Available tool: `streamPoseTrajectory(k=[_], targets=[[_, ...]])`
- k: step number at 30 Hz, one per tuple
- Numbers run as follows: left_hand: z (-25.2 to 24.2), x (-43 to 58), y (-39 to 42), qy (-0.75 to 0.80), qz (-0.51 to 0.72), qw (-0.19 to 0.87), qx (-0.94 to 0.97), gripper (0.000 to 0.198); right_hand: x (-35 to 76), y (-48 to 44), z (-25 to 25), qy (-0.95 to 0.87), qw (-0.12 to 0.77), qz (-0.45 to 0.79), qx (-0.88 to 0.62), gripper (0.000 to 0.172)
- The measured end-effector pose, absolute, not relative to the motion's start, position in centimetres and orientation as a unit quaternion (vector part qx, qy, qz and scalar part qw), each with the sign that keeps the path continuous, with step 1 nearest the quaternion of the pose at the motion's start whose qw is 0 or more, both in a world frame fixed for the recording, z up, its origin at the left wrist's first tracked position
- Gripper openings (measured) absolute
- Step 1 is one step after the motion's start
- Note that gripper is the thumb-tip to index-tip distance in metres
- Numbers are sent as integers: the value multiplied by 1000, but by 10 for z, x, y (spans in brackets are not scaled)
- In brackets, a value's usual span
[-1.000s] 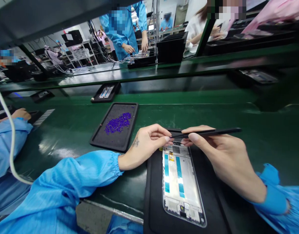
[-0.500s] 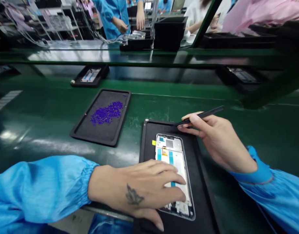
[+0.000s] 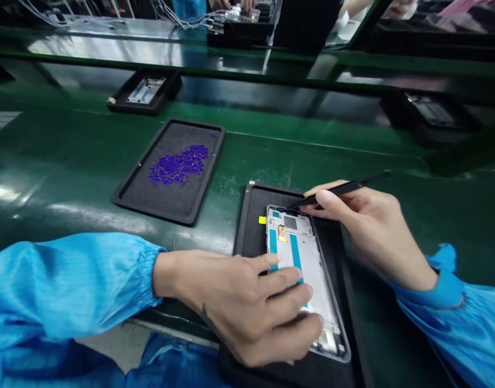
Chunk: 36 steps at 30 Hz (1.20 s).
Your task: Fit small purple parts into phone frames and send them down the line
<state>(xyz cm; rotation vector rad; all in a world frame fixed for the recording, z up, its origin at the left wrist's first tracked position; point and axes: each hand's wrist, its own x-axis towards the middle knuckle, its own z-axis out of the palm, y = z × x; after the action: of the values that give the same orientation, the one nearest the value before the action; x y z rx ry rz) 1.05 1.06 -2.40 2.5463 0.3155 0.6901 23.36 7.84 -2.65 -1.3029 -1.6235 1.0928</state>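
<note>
An opened phone frame (image 3: 318,269), silver with blue strips and a yellow tab, lies in a black tray (image 3: 244,229). My left hand (image 3: 247,304) is on its lower part, bent fingers over the inner face; the thumb is mostly hidden under the index finger. My right hand (image 3: 358,226) is closed around black tweezers (image 3: 344,188), pinched between thumb and fingers. The tweezer tips reach the frame's top edge, where a tiny bluish speck shows; I cannot tell whether they grip it.
Left of my work, a second black tray (image 3: 154,202) carries a scatter of tiny purple pieces (image 3: 180,164). Farther back, more phone frames sit in black boxes at left (image 3: 172,89) and right (image 3: 417,129). A green shelf (image 3: 121,46) spans the back, with people's hands beyond.
My right hand has brought the tweezer tips from the tray's far edge down to the frame's top edge. My left fingers have gone from spread flat to bent. The view has tilted downward.
</note>
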Motion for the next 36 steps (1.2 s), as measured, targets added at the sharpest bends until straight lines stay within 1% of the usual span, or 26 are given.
streamPoseTrajectory(k=[3,7,9,17,21,25,30,33,36], targets=[[-11,10,13,136,270,246,921,20,232,76,-24,-692,353,373,-507,27],[-3,9,15,97,274,182,939,16,232,74,-22,-737,335,333,-484,27],[-3,9,15,98,271,169,942,18,232,74,-22,-748,327,319,-481,27],[-1,13,15,139,284,260,913,11,232,75,-21,-779,304,287,-467,29],[-3,11,14,143,275,274,911,12,231,75,-22,-784,308,279,-461,29],[-5,10,13,143,247,254,924,15,231,74,-23,-789,307,275,-456,23],[-6,11,14,126,274,237,924,11,231,73,-24,-797,303,260,-454,21],[-6,11,13,126,260,224,931,13,232,72,-23,-793,308,269,-452,20],[-6,10,13,106,257,168,946,17,233,72,-23,-785,322,280,-448,19]])
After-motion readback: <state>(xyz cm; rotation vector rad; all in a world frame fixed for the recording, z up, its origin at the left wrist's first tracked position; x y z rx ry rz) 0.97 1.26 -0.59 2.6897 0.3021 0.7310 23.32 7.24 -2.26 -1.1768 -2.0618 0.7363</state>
